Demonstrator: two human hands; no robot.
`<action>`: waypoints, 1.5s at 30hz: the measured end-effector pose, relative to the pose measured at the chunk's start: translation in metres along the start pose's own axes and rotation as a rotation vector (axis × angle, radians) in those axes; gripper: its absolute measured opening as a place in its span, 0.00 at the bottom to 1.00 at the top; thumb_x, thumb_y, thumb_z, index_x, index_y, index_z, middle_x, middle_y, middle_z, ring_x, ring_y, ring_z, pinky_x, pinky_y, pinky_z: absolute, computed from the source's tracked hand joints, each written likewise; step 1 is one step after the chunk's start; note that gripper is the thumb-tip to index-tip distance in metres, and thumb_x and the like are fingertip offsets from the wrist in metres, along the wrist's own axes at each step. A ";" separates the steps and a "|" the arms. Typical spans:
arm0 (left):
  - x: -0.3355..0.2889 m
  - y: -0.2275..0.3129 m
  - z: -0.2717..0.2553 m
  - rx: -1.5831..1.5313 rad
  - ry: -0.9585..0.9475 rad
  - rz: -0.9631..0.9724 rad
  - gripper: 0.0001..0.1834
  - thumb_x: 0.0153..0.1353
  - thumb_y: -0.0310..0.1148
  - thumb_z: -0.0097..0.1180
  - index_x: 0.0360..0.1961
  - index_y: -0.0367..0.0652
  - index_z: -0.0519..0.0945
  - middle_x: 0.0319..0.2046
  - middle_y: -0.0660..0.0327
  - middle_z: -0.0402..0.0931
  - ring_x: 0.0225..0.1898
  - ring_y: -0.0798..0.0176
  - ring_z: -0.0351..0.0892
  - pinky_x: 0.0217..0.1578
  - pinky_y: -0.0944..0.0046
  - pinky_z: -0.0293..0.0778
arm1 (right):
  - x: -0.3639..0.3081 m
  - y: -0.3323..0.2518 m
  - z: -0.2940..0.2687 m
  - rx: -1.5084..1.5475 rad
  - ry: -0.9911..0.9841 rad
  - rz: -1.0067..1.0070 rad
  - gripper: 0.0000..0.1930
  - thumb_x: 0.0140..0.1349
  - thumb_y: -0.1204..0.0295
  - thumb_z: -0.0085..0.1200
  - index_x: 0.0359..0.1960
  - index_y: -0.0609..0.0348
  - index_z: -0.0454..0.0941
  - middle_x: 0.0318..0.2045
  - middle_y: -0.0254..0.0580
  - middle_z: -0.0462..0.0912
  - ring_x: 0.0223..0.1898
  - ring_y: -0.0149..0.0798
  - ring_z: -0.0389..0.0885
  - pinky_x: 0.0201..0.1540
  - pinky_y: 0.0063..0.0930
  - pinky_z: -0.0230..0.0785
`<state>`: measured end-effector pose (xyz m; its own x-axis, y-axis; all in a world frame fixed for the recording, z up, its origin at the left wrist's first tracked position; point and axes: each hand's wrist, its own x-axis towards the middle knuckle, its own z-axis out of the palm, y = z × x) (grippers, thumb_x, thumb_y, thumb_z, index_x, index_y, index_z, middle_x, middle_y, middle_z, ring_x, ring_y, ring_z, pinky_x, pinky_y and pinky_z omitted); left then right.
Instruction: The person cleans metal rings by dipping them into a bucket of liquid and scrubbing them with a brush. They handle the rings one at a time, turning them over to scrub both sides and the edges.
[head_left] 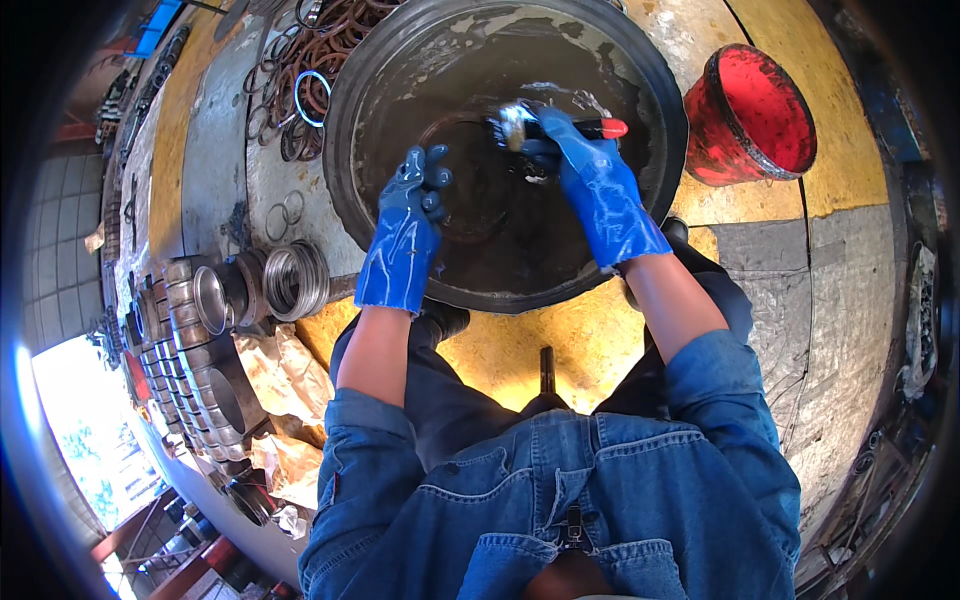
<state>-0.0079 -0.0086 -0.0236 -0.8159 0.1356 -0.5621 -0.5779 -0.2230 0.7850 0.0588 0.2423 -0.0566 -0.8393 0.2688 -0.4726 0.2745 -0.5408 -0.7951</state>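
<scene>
My gloved right hand [585, 160] is clamped on a red-handled brush [560, 125] over the dark basin [345, 150]; my left hand [415, 195], fingers curled, grips a ring [470, 180] near the basin's middle.

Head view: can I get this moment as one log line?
left hand: holding ring in basin | right hand: brush scrubbing | red bucket beside

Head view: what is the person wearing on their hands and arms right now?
Both the left hand and the right hand wear glossy blue rubber gloves with long cuffs reaching past the wrists, wet and smeared with dark grime at the fingers. Behind the cuffs the forearms are bare. Blue denim sleeves are rolled up near the elbows.
</scene>
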 end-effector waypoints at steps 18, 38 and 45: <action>-0.012 0.006 0.004 0.088 -0.027 0.011 0.23 0.73 0.51 0.55 0.54 0.44 0.82 0.25 0.72 0.73 0.17 0.80 0.58 0.18 0.75 0.55 | -0.009 0.004 0.028 -0.146 -0.222 0.071 0.15 0.67 0.63 0.63 0.46 0.63 0.84 0.37 0.40 0.87 0.34 0.33 0.85 0.38 0.25 0.77; -0.017 0.007 0.018 0.268 -0.023 0.024 0.22 0.73 0.50 0.55 0.53 0.44 0.83 0.25 0.72 0.73 0.17 0.80 0.58 0.18 0.75 0.55 | -0.002 0.018 0.034 -1.466 -0.315 -1.319 0.27 0.61 0.70 0.58 0.64 0.48 0.72 0.61 0.50 0.78 0.36 0.46 0.89 0.35 0.42 0.79; -0.025 0.008 0.016 0.221 -0.116 0.023 0.20 0.73 0.47 0.55 0.53 0.42 0.82 0.24 0.72 0.72 0.17 0.80 0.58 0.18 0.78 0.54 | -0.005 0.006 0.047 -1.857 -0.151 -0.972 0.24 0.60 0.69 0.58 0.61 0.44 0.77 0.51 0.43 0.85 0.36 0.50 0.87 0.37 0.48 0.79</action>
<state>0.0076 0.0018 0.0012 -0.8182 0.2457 -0.5198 -0.5389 -0.0128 0.8423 0.0424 0.1997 -0.0415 -0.9636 -0.1959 0.1818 -0.2175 0.9701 -0.1078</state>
